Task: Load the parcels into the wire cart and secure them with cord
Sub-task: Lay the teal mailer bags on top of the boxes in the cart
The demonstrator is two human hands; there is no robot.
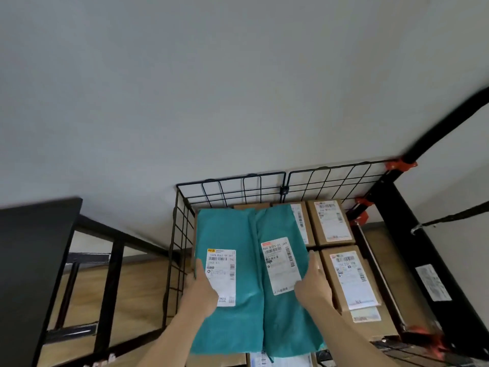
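Two teal soft parcels with white labels lie side by side on top of the load in the black wire cart (232, 181). My left hand (199, 290) grips the left edge of the left teal parcel (227, 234), thumb on top near its label. My right hand (313, 284) grips the right edge of the right teal parcel (277, 223), thumb on its label. Brown cardboard parcels (330, 221) with labels fill the cart's right side, another (352, 276) in front of it. No cord is in my hands.
A black table (29, 250) with a metal frame stands at the left over a wooden floor. Black posts with orange clamps (401, 164) rise at the cart's right corner. A black strap (449, 217) stretches at the far right. A pale wall is behind.
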